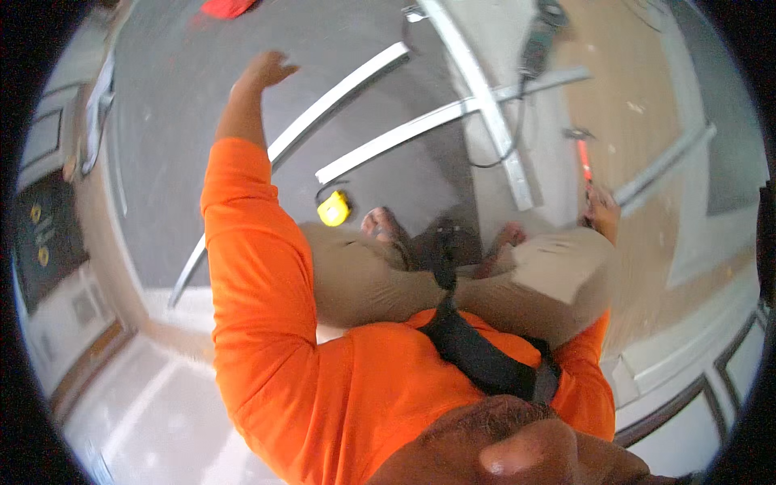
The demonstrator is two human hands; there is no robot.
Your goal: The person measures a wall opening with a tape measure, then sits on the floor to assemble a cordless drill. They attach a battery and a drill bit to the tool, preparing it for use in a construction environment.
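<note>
My left hand [268, 70] reaches out at the upper left, above the grey sheet on the floor. Its fingers are apart and nothing shows in them. Down at the right, beside my knee, my right hand [601, 208] is closed round the handle of a hammer [584, 158]. The hammer has an orange-red grip, and its metal head points away from me. Nearest to my left hand is a long white metal channel [343, 99]; my forearm hides part of it. A second channel [396, 136] lies in front of my feet, with a yellow tape measure [333, 208] near its end.
Another metal channel [477, 93] crosses the second one. A power tool [537, 50], apparently an angle grinder, lies at the far right with its black cord [511, 149] trailing toward me. One more metal strip [667, 166] lies beyond my right hand. Something red [228, 7] is at the top edge.
</note>
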